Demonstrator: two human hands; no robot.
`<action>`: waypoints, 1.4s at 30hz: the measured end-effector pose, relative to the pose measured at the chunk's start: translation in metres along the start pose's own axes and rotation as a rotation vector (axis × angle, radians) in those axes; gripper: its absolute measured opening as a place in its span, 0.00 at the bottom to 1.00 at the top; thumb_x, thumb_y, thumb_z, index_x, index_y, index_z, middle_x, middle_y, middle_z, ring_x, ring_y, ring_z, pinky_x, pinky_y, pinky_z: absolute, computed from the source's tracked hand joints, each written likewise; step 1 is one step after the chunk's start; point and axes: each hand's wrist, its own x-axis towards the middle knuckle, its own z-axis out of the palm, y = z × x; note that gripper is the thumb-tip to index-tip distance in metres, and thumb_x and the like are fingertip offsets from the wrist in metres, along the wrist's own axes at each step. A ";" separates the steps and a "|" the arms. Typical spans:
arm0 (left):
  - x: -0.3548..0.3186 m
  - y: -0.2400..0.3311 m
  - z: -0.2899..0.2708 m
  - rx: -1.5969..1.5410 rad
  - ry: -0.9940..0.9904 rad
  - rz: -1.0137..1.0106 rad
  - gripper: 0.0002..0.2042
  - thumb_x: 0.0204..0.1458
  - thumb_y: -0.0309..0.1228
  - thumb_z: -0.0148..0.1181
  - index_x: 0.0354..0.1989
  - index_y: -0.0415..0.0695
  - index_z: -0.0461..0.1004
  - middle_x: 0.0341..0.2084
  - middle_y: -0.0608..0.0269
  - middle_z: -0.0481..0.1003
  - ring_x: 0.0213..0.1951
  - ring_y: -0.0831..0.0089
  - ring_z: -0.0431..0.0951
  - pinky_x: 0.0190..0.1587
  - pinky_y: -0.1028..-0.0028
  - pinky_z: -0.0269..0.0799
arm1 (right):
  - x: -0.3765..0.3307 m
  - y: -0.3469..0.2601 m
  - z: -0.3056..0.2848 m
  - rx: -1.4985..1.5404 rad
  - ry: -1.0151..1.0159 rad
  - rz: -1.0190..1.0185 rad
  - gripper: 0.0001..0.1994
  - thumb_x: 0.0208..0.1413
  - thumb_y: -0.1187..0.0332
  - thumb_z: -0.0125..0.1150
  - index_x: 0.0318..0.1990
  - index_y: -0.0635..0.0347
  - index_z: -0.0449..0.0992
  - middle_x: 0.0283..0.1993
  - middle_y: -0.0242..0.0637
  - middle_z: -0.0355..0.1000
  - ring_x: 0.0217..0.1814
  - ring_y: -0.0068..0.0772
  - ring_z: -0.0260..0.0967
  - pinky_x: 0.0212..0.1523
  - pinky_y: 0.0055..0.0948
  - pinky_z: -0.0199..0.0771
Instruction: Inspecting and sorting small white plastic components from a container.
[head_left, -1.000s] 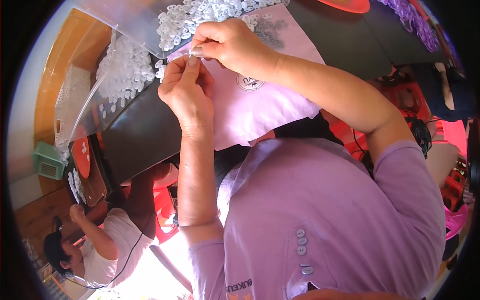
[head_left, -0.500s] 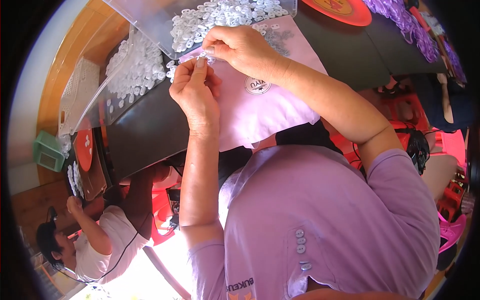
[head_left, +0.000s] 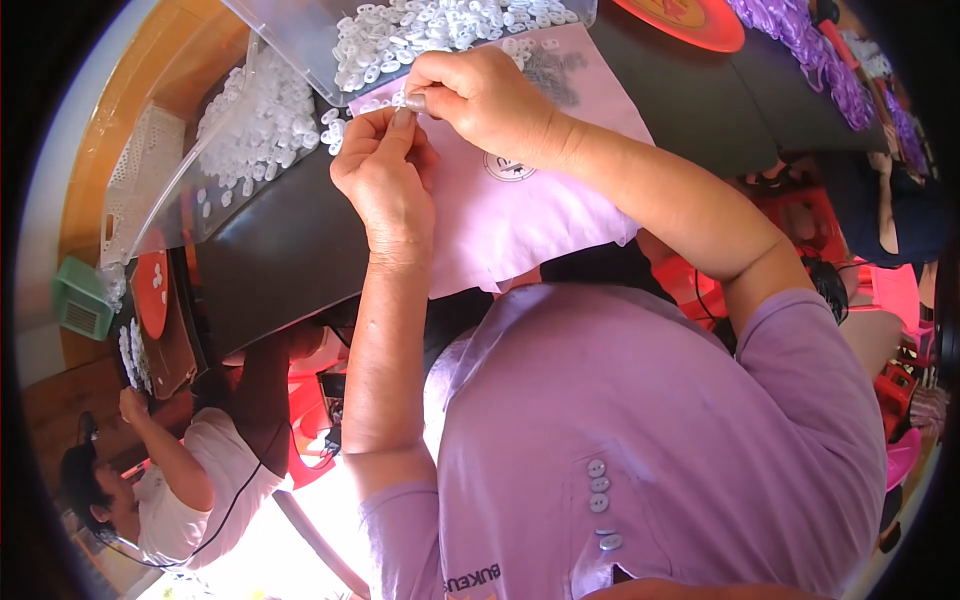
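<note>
My left hand (head_left: 385,185) and my right hand (head_left: 490,105) meet fingertip to fingertip above a pink cloth (head_left: 520,230). Between the left thumb and forefinger is a small white plastic piece (head_left: 400,101), mostly covered by the fingers. The right thumb and forefinger are pinched against it; whatever they grip is too small to make out. Just beyond the hands lies a heap of small white oval plastic pieces (head_left: 430,42), with holes in them, in a clear plastic tray (head_left: 325,75). On the cloth right of my right hand are thin grey pieces (head_left: 557,78).
A clear container (head_left: 160,222) with more white pieces (head_left: 255,130) stands left on the dark table (head_left: 285,265). A red plate (head_left: 690,22) and purple strands (head_left: 815,65) lie at the far right. A person (head_left: 200,470) sits at lower left, near a green basket (head_left: 82,298).
My fingertips have drawn closer together at the white piece, the right thumb now meeting the left thumb. The whole view has shifted slightly.
</note>
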 end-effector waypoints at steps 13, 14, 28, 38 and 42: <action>0.010 -0.006 0.001 0.076 -0.016 0.011 0.04 0.55 0.23 0.58 0.30 0.36 0.72 0.17 0.65 0.70 0.15 0.79 0.67 0.17 0.78 0.59 | 0.001 0.006 0.004 -0.095 0.031 -0.038 0.02 0.52 0.77 0.58 0.33 0.62 0.75 0.26 0.42 0.74 0.26 0.38 0.72 0.27 0.30 0.69; 0.008 -0.009 0.001 0.074 -0.005 0.000 0.04 0.55 0.23 0.58 0.30 0.37 0.72 0.18 0.65 0.71 0.16 0.80 0.67 0.18 0.79 0.59 | 0.000 0.008 0.003 -0.098 0.021 -0.040 0.02 0.52 0.76 0.59 0.33 0.63 0.75 0.24 0.40 0.74 0.24 0.32 0.71 0.26 0.29 0.68; -0.014 -0.009 0.015 0.357 -0.080 1.291 0.06 0.53 0.18 0.60 0.37 0.35 0.70 0.27 0.58 0.72 0.26 0.68 0.72 0.28 0.75 0.69 | 0.046 -0.003 0.001 -0.095 -0.368 -0.180 0.07 0.51 0.66 0.61 0.37 0.53 0.79 0.30 0.29 0.75 0.31 0.28 0.73 0.31 0.28 0.70; -0.015 -0.007 0.015 0.269 -0.093 1.306 0.10 0.43 0.14 0.61 0.33 0.36 0.69 0.24 0.55 0.69 0.23 0.58 0.71 0.26 0.67 0.68 | 0.056 0.000 0.038 -0.510 -0.469 -0.769 0.08 0.45 0.62 0.65 0.34 0.48 0.78 0.37 0.26 0.67 0.45 0.31 0.65 0.44 0.33 0.61; -0.018 -0.001 0.012 0.341 -0.085 1.304 0.04 0.52 0.17 0.59 0.35 0.35 0.71 0.26 0.56 0.73 0.25 0.64 0.73 0.27 0.73 0.68 | 0.050 -0.004 0.054 -0.428 -0.502 -0.747 0.05 0.42 0.64 0.66 0.27 0.52 0.78 0.40 0.27 0.69 0.50 0.31 0.63 0.47 0.34 0.57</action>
